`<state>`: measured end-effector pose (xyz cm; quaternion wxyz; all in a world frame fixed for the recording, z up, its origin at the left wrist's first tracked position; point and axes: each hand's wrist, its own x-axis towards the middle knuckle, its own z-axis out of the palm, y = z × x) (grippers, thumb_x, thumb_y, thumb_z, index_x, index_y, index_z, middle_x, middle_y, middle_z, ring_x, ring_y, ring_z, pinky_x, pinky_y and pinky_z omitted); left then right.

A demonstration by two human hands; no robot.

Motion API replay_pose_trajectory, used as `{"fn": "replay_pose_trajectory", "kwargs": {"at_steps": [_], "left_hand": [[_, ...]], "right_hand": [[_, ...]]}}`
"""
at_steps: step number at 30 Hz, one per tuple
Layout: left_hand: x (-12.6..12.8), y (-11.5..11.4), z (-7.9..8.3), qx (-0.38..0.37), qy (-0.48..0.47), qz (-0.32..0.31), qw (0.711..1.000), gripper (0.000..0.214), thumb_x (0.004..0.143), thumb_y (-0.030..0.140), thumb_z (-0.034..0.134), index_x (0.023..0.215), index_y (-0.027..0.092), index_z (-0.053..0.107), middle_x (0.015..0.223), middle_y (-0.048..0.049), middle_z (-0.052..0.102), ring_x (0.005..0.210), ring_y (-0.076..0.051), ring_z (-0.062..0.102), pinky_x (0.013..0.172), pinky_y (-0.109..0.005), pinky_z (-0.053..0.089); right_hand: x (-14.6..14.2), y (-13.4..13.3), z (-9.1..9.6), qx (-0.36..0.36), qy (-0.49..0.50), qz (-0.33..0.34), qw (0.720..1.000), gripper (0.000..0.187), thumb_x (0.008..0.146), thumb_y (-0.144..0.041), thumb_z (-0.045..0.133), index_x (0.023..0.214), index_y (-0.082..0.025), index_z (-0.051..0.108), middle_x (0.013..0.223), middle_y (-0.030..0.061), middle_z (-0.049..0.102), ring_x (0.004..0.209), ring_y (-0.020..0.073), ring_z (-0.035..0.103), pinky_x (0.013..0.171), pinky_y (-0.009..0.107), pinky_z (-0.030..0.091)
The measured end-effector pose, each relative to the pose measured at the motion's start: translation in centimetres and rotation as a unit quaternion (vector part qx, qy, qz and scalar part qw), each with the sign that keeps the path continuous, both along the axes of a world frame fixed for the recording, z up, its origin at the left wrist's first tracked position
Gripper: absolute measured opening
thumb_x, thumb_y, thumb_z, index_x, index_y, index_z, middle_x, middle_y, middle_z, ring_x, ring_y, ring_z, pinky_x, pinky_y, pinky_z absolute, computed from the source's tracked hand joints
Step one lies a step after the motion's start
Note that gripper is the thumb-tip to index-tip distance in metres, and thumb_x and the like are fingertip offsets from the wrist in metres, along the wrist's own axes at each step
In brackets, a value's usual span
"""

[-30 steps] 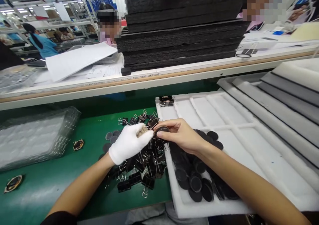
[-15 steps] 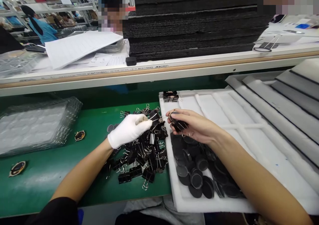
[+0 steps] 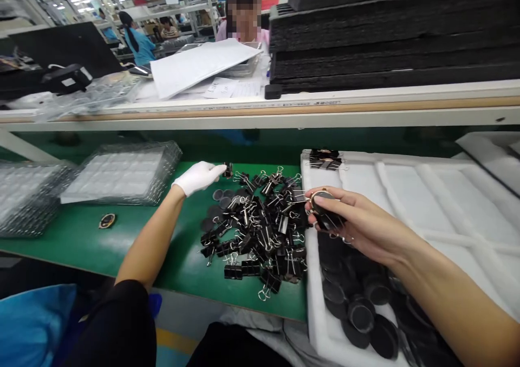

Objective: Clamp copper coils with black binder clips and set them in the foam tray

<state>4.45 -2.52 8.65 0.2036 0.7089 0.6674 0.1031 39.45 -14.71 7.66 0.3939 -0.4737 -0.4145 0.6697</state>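
Note:
My left hand [image 3: 197, 176], in a white glove, reaches to the far left edge of a pile of black binder clips [image 3: 260, 231] on the green belt and pinches one binder clip [image 3: 228, 169] at its fingertips. My bare right hand [image 3: 357, 223] hovers over the left end of a white foam tray [image 3: 410, 193] and holds a black round disc [image 3: 325, 208] with a clip on it. More black discs [image 3: 357, 296] lie heaped in the tray below that hand.
Clear plastic blister trays [image 3: 122, 172] are stacked on the belt at left, with a small round part [image 3: 106, 221] in front. A raised shelf [image 3: 260, 112] carries papers and black foam sheets [image 3: 390, 36]. Other people sit beyond it.
My hands have parted. The left hand moved away to the pile's far left edge and took a clip; the right hand stayed over the tray with its disc. My view shifted left.

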Motion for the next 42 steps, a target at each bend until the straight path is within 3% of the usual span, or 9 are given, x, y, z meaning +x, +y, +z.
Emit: {"fn": "replay_pose_trajectory", "kwargs": {"at_steps": [6, 13, 16, 18, 21, 24, 26, 33, 42], "left_hand": [[-4.9, 2.5, -2.5, -0.116, 0.124, 0.011, 0.986, 0.069, 0.089, 0.075, 0.030, 0.064, 0.020, 0.064, 0.057, -0.0090, 0.063, 0.047, -0.021, 0.055, 0.056, -0.034, 0.041], [-5.6, 4.2, -1.4, -0.110, 0.194, 0.035, 0.974, 0.072, 0.076, 0.086, 0.050, 0.075, 0.018, 0.073, 0.089, -0.0173, 0.076, 0.094, -0.034, 0.072, 0.084, -0.036, 0.050], [-5.2, 5.5, -1.1, -0.025, 0.163, 0.063, 0.984, 0.082, 0.090, 0.083, 0.028, 0.094, 0.015, 0.074, 0.100, -0.0189, 0.076, 0.099, -0.033, 0.071, 0.088, -0.038, 0.050], [-4.4, 6.6, -1.7, 0.069, 0.118, 0.102, 0.985, 0.081, 0.099, 0.073, 0.015, 0.108, 0.015, 0.070, 0.106, -0.0185, 0.075, 0.103, -0.031, 0.070, 0.090, -0.038, 0.050], [-3.0, 8.0, -3.3, 0.111, 0.080, 0.145, 0.980, 0.068, 0.103, 0.063, 0.019, 0.113, 0.015, 0.067, 0.109, -0.0182, 0.073, 0.109, -0.031, 0.068, 0.094, -0.038, 0.048], [-2.0, 8.5, -4.8, 0.095, 0.093, 0.173, 0.976, 0.060, 0.104, 0.058, 0.027, 0.117, 0.014, 0.066, 0.119, -0.0222, 0.068, 0.114, -0.036, 0.065, 0.098, -0.045, 0.046], [-1.8, 8.4, -5.4, 0.096, 0.107, 0.196, 0.970, 0.058, 0.104, 0.055, 0.028, 0.122, 0.013, 0.064, 0.125, -0.0246, 0.065, 0.119, -0.039, 0.061, 0.100, -0.050, 0.044], [-2.2, 8.2, -5.8, 0.100, 0.111, 0.216, 0.965, 0.051, 0.106, 0.045, 0.031, 0.135, 0.014, 0.059, 0.135, -0.0272, 0.058, 0.127, -0.043, 0.051, 0.103, -0.060, 0.038], [-2.4, 8.9, -7.3, 0.144, 0.108, 0.269, 0.946, 0.046, 0.105, 0.043, 0.036, 0.132, 0.017, 0.062, 0.134, -0.0241, 0.060, 0.130, -0.042, 0.050, 0.107, -0.061, 0.037]], "right_hand": [[-2.9, 2.4, 0.5, -0.064, -0.042, 0.001, 0.997, 0.038, 0.068, -0.041, 0.092, 0.101, -0.025, 0.080, 0.098, 0.0062, 0.073, 0.081, 0.0195, 0.069, 0.054, 0.022, 0.053], [-8.2, 7.7, 1.3, -0.060, -0.121, 0.064, 0.989, 0.036, 0.066, -0.039, 0.094, 0.095, -0.024, 0.079, 0.097, 0.0090, 0.076, 0.074, 0.0183, 0.067, 0.042, 0.020, 0.046], [-10.6, 10.7, 1.2, -0.052, -0.112, 0.097, 0.988, 0.038, 0.063, -0.038, 0.096, 0.093, -0.022, 0.079, 0.093, 0.0095, 0.075, 0.070, 0.0173, 0.065, 0.046, 0.023, 0.049], [-12.2, 12.8, 1.0, 0.017, -0.121, 0.137, 0.983, 0.050, 0.057, -0.032, 0.099, 0.101, -0.022, 0.077, 0.097, 0.0086, 0.076, 0.074, 0.0191, 0.067, 0.055, 0.028, 0.054], [-14.8, 15.6, 0.2, 0.198, -0.221, 0.169, 0.940, 0.056, 0.056, -0.020, 0.095, 0.108, -0.021, 0.073, 0.108, 0.0091, 0.075, 0.092, 0.0267, 0.069, 0.079, 0.040, 0.057], [-17.0, 17.5, -0.9, 0.335, -0.386, 0.197, 0.837, 0.046, 0.067, -0.019, 0.086, 0.110, -0.018, 0.071, 0.111, 0.0124, 0.071, 0.099, 0.0303, 0.066, 0.086, 0.043, 0.051], [-18.0, 18.2, -1.6, 0.373, -0.444, 0.224, 0.784, 0.041, 0.073, -0.020, 0.081, 0.112, -0.015, 0.071, 0.113, 0.0148, 0.067, 0.098, 0.0295, 0.065, 0.084, 0.040, 0.049], [-19.4, 17.8, -3.7, 0.447, -0.538, 0.222, 0.679, 0.025, 0.086, -0.028, 0.071, 0.108, -0.019, 0.074, 0.105, 0.0121, 0.071, 0.112, 0.0359, 0.057, 0.092, 0.049, 0.030], [-20.1, 17.0, -6.0, 0.403, -0.546, 0.184, 0.711, 0.026, 0.082, -0.036, 0.080, 0.104, -0.024, 0.075, 0.107, 0.0096, 0.073, 0.112, 0.0369, 0.056, 0.093, 0.049, 0.023]]}}
